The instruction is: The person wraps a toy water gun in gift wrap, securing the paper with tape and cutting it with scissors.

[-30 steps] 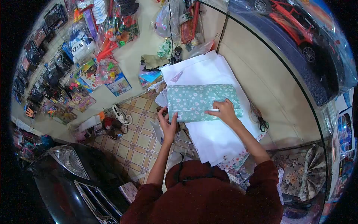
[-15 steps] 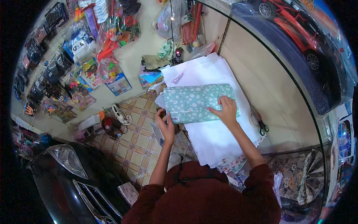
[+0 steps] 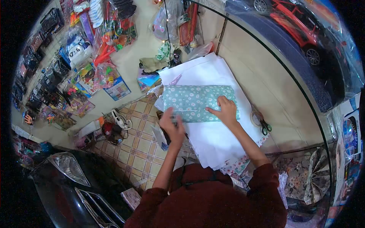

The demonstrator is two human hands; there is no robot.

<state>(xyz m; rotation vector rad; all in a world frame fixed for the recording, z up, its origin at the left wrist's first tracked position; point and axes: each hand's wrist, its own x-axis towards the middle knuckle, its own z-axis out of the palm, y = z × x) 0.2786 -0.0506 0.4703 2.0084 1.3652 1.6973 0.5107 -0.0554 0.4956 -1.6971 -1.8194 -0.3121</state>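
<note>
The right hand's (image 3: 227,110) thumb stands apart from its curled fingers, both resting on the near right part of a green, daisy-patterned package (image 3: 197,97). The left hand (image 3: 172,125) is blurred at the near left corner; its thumb and fingers look apart, but whether they touch the package I cannot tell. The package lies flat on large white sheets (image 3: 213,142), a pale seam line running across its near part. A purple set square (image 3: 176,79) lies on the sheets, just beyond the package's far left corner. To the right, by the sheets' edge, are green-and-black scissors (image 3: 266,128). Hanging packets fill the far left, among them a panda packet (image 3: 78,51) and a blue card (image 3: 117,89); their print is too small to read.
</note>
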